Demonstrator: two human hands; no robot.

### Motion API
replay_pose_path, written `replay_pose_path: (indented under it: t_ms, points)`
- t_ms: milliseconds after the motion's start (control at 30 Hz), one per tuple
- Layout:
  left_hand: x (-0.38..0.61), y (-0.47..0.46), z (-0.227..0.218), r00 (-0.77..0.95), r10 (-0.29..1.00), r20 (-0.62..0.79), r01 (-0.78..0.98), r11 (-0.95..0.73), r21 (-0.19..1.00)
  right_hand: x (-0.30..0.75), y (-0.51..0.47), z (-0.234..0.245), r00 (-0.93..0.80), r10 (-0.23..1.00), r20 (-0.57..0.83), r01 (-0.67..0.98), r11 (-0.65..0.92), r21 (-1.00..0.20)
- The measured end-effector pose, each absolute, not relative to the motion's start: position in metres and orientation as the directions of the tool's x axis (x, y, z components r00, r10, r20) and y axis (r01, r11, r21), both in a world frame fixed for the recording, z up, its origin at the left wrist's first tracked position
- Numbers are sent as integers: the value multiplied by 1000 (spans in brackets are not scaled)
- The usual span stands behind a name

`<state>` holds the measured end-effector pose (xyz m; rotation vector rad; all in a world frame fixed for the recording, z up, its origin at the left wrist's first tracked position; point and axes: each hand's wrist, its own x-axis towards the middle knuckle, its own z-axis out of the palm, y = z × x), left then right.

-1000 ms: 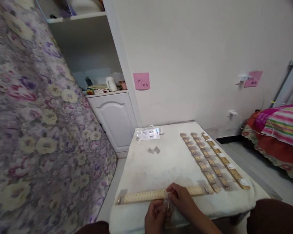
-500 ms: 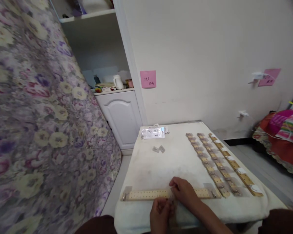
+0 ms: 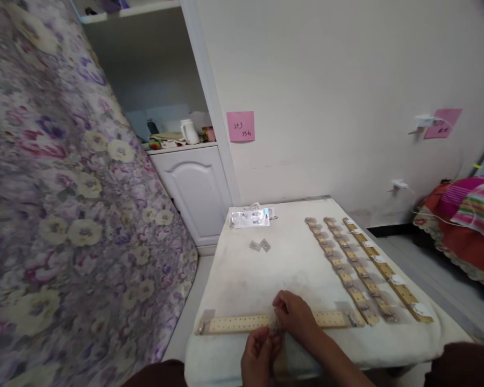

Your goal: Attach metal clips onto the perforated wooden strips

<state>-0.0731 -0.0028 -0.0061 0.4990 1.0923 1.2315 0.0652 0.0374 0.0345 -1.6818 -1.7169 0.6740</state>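
Note:
A long tan perforated strip point(image 3: 234, 323) lies across the near edge of the white cloth-covered table point(image 3: 290, 269). My right hand point(image 3: 296, 317) rests on the middle of that strip, its fingers curled and pinched together. My left hand point(image 3: 258, 356) sits just below it, fingers closed round a small clear piece that I cannot make out. The two hands touch at the fingertips. Both ends of the strip are covered by clear tape.
Three more tan strips point(image 3: 361, 271) lie side by side at the table's right. A clear packet point(image 3: 250, 218) and two small grey squares point(image 3: 260, 245) lie at the far side. A floral fabric point(image 3: 64, 204) fills the left. A white cabinet point(image 3: 196, 188) stands behind, bedding point(image 3: 463, 226) at right.
The hands stay at the strip's middle, with the left fingers shifting slightly. The head camera has swung a little, so the scene slid sideways.

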Motion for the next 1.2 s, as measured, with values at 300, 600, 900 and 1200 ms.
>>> replay_pose_path:
  t_ms: [300, 600, 900, 1200]
  points:
    - [-74, -3, -5, -66, 918, -392, -471, 317, 823, 65, 39, 33, 22, 998, 63, 681, 31, -732]
    - [-79, -3, -8, -44, 926, -374, -444, 318, 838, 63, 41, 31, 41, 998, 45, 683, 5, -730]
    - [-81, -2, -9, -31, 933, -357, -392, 318, 863, 63, 42, 30, 42, 999, 32, 675, -5, -738]
    - [-78, -15, -13, -169, 975, -145, -160, 118, 980, 63, 41, 30, 50, 998, 33, 671, -9, -741]
